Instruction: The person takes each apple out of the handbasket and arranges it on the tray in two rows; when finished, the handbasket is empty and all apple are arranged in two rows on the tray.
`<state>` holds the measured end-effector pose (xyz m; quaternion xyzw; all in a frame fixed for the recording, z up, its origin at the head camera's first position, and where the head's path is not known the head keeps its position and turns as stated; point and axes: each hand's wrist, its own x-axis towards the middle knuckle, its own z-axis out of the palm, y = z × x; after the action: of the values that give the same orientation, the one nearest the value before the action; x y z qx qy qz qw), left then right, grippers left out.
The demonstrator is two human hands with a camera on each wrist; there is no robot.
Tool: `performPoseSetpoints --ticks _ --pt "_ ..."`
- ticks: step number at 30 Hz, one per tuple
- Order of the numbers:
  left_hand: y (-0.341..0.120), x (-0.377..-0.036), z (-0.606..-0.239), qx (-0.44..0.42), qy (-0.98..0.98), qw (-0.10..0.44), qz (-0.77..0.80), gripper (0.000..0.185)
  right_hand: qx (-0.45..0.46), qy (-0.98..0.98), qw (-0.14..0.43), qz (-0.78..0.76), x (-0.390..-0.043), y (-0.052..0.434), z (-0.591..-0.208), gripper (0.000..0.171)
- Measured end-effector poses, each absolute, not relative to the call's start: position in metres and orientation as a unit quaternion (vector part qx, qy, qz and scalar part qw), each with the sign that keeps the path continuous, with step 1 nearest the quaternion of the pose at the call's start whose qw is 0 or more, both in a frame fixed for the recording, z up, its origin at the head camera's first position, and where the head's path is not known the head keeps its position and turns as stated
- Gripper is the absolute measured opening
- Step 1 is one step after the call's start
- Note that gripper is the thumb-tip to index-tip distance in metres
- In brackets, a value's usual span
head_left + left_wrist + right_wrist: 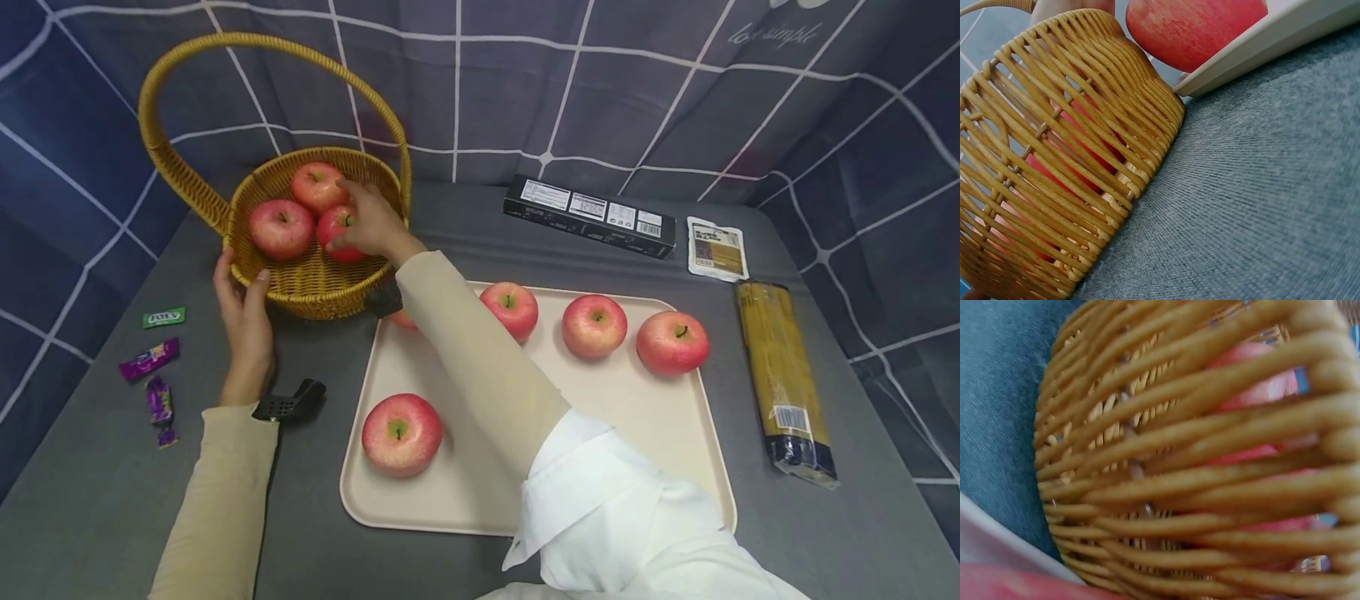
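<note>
In the head view, a yellow wicker basket [322, 307] with a tall arched handle stands at the back left, holding three red apples. My right hand [378, 223] reaches over its right rim and holds one apple [333, 223] between thumb and fingers. Beside that one lie another apple [281, 229] and a rear apple [315, 185], which the fingertips overlap. My left hand [249, 329] holds the basket's front-left rim, thumb and fingers spread. Both wrist views show the woven wall close up, with red apples [1079, 147] behind the strands.
A cream tray [600, 450] bears several more apples [402, 435], one partly hidden by my right sleeve. Candies [150, 358] lie at left. Behind and right are a black box [588, 217], a small packet [717, 248] and a long yellow package [783, 375].
</note>
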<state>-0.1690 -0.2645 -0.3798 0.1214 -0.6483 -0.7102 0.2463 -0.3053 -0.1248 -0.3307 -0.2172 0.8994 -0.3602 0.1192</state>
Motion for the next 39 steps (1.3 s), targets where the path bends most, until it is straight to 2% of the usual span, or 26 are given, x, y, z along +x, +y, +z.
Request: performPoseSetpoints --ticks 5,10,15,21,27,34,39 --pt "-0.269 -0.175 -0.386 0.117 -0.654 0.246 -0.706 0.052 -0.244 0.849 0.109 -0.455 -0.297 -0.115 -0.325 0.077" --pt "-0.27 -0.175 -0.39 0.13 -0.657 0.243 -0.701 0.051 -0.266 0.79 0.094 -0.544 -0.262 -0.076 -0.305 0.061" --pt "-0.269 -0.172 -0.388 0.132 -0.655 0.242 -0.704 0.051 -0.301 0.772 0.081 -0.554 -0.21 -0.007 -0.302 0.058" --pt "-0.271 -0.174 -0.39 0.133 -0.655 0.24 -0.704 0.051 -0.314 0.801 0.119 -0.495 -0.144 0.072 -0.325 0.058" --pt "-0.271 -0.176 -0.392 0.13 -0.649 0.241 -0.71 0.051 -0.336 0.823 0.125 -0.44 -0.096 0.112 -0.349 0.059" --pt "-0.272 -0.176 -0.391 0.132 -0.649 0.227 -0.714 0.052 -0.393 0.844 0.099 -0.351 -0.076 0.116 -0.366 0.058" --pt "-0.274 -0.176 -0.393 0.135 -0.645 0.224 -0.718 0.051 -0.379 0.849 0.108 -0.351 -0.083 0.116 -0.347 0.065"
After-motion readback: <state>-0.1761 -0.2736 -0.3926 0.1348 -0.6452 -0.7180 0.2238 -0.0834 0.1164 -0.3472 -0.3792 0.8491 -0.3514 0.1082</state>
